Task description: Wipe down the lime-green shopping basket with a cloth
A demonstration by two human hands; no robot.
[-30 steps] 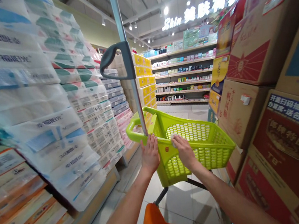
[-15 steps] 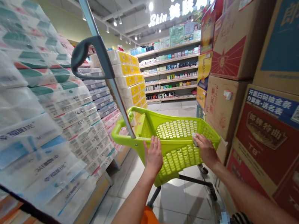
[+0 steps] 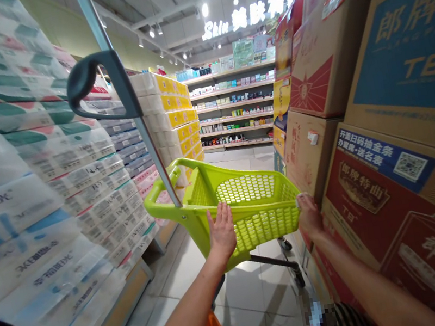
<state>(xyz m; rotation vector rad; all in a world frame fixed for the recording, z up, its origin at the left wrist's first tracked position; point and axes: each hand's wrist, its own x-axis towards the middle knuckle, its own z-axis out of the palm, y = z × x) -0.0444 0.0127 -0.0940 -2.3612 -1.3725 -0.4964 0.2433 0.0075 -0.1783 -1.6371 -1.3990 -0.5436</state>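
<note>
A lime-green shopping cart (image 3: pixel 260 222) with a perforated basket stands sideways in front of me. My left hand (image 3: pixel 222 231) lies on its near side, fingers stretched out and together, just below the rim. At the basket's right-hand corner is my right hand (image 3: pixel 308 213), its fingers curled in. A small whitish thing (image 3: pixel 300 201) shows at those fingertips, too small to name. From the cart's handle end on the left rises a metal pole (image 3: pixel 157 161), with a dark grey loop grip (image 3: pixel 106 87) on it. The visible part of the basket holds no goods.
Stacked tissue packs (image 3: pixel 41 251) line the left side, with yellow-and-white packs (image 3: pixel 171 104) farther along. Large cardboard cartons (image 3: pixel 389 202) wall the right, close to the cart. Shelves of small goods (image 3: pixel 232 100) stand at the back. Tiled floor (image 3: pixel 243 302) runs beneath the cart.
The cart, with its pole, has shifted left in view, as have the surroundings. My right hand has moved right along the basket to its corner. My left hand stays on the near side.
</note>
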